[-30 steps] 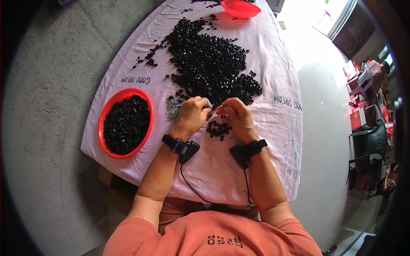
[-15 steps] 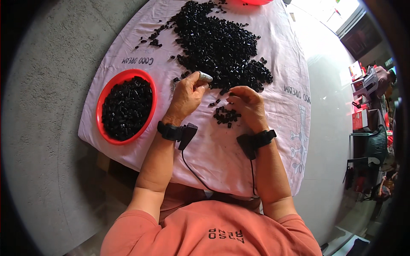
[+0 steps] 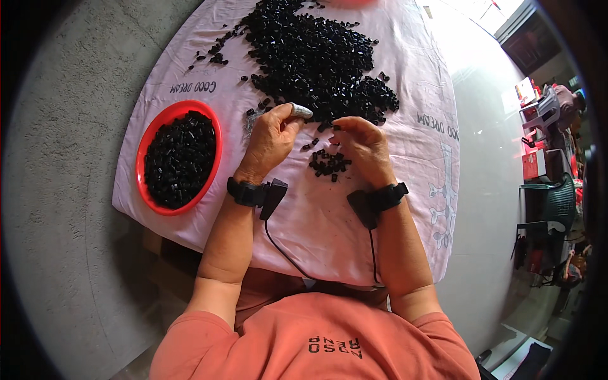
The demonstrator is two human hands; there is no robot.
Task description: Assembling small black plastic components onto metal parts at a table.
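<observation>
My left hand [image 3: 273, 138] is closed at the near edge of a big heap of small black plastic pieces [image 3: 310, 57]. A silver-grey covering [image 3: 301, 111] wraps one of its fingertips; what those fingers hold, if anything, is hidden. To its right, my right hand [image 3: 367, 151] pinches a small black piece [image 3: 337, 127] between thumb and forefinger. Just below the two hands lies a small separate cluster of black pieces [image 3: 329, 164]. Thin grey scraps [image 3: 251, 120] lie beside my left hand.
A red oval basin [image 3: 218, 149] filled with black pieces stands at the left on the pink cloth-covered table [image 3: 304, 234]. Another red container [image 3: 354, 2] shows at the far edge. Cables hang from both wrist straps. Chairs [image 3: 557, 206] stand on the floor at right.
The whole view has shifted slightly, so the table appears farther up and left. My left hand has edged a little to the right over the cloth; my right hand keeps its pinch.
</observation>
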